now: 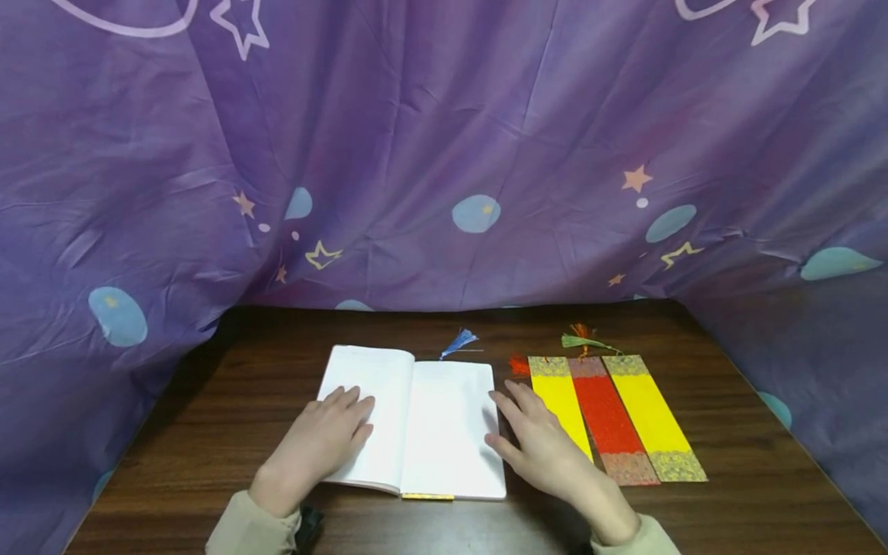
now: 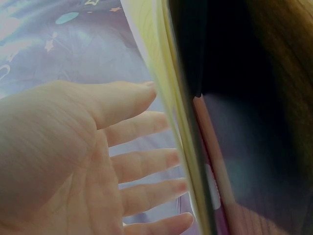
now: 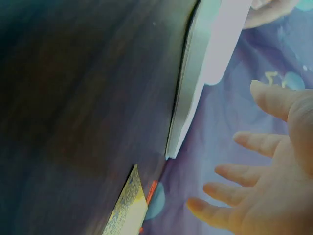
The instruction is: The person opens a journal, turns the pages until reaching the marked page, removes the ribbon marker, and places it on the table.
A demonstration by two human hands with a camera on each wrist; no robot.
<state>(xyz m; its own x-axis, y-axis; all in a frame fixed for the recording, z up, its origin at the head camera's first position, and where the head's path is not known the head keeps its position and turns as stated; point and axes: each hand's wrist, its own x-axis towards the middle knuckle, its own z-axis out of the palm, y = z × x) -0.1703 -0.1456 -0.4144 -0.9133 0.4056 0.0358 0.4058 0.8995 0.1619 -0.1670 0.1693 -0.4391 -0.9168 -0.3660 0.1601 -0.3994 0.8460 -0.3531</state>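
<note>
An open book (image 1: 451,432) with blank white pages lies on the table. My left hand (image 1: 319,435) rests on its left page, fingers straight and a little spread; in the left wrist view its thumb and fingertips meet the pages (image 2: 171,98). At the book's right edge is my right hand (image 1: 544,443), fingers extended and holding nothing. The right wrist view shows its spread fingers apart from the book's side (image 3: 188,103). A blue tassel (image 1: 460,341) sticks out above the right page, and a yellow patterned strip end (image 1: 426,496) peeks out below it.
To the right lie a yellow bookmark (image 1: 555,401), a red bookmark (image 1: 609,416) and another yellow bookmark (image 1: 652,408), side by side. Red, orange and green tassels (image 1: 581,339) are at their tops. A purple curtain (image 1: 416,154) hangs behind the wooden table (image 1: 763,493).
</note>
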